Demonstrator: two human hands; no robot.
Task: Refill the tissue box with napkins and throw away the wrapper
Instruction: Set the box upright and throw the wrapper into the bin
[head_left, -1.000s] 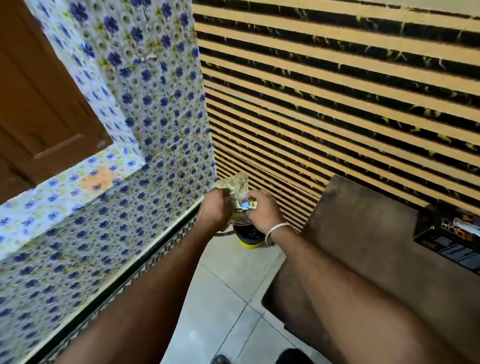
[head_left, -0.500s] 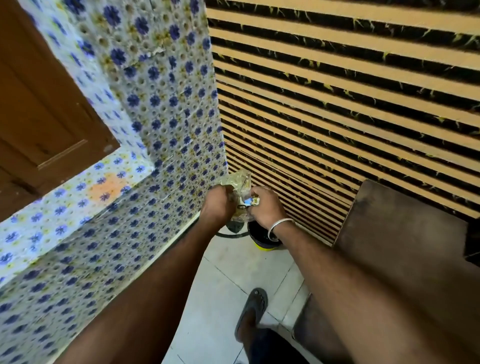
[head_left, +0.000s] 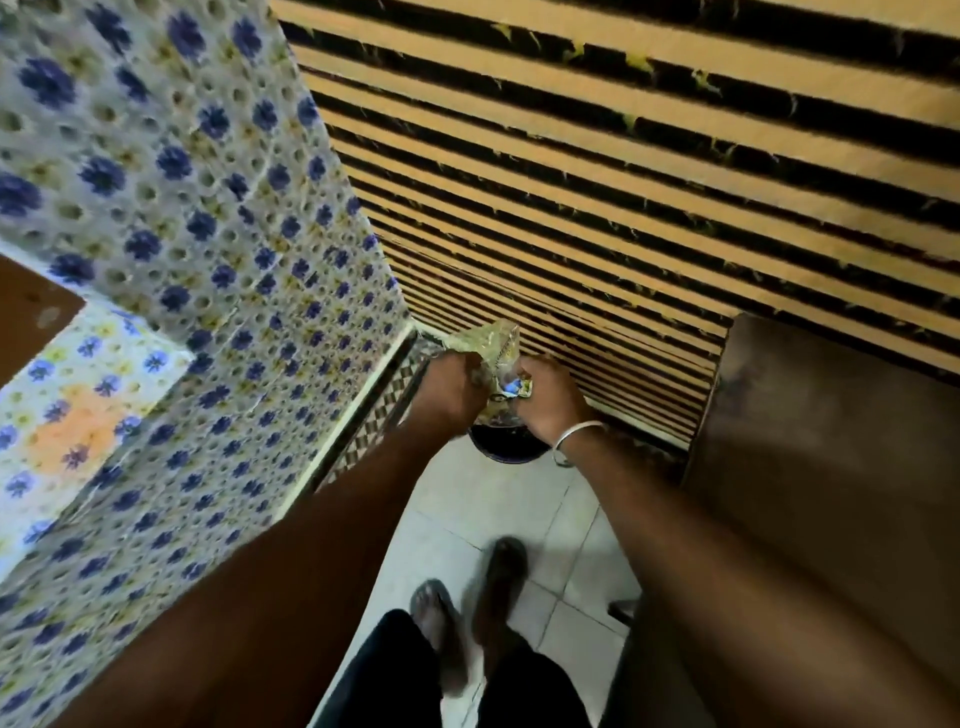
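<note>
Gripping one crumpled clear wrapper (head_left: 493, 358) with two hands: left hand (head_left: 451, 385) clamped on its left side, right hand (head_left: 545, 400) clamped on its right side and lower part, fingers curled shut around the plastic. Standing roughly upright, the wrapper's long axis, with its loose yellowish end pointing up toward the striped wall (head_left: 623, 208) and a small blue-printed patch showing between the two fists. Holding it in the air directly above one dark round bin (head_left: 506, 447), not touching the rim as far as can be told. Sitting on the tiled floor (head_left: 488, 514), that bin, in the corner where the striped wall meets the blue-flowered covering (head_left: 208, 260) on the left. Wearing one silver bangle (head_left: 574, 439) on the right wrist. Showing two feet (head_left: 467, 613) in sandals on the floor near the bottom edge, blurred. Lying along the right side, one brown cushioned seat (head_left: 831, 467), just beside the right forearm.
</note>
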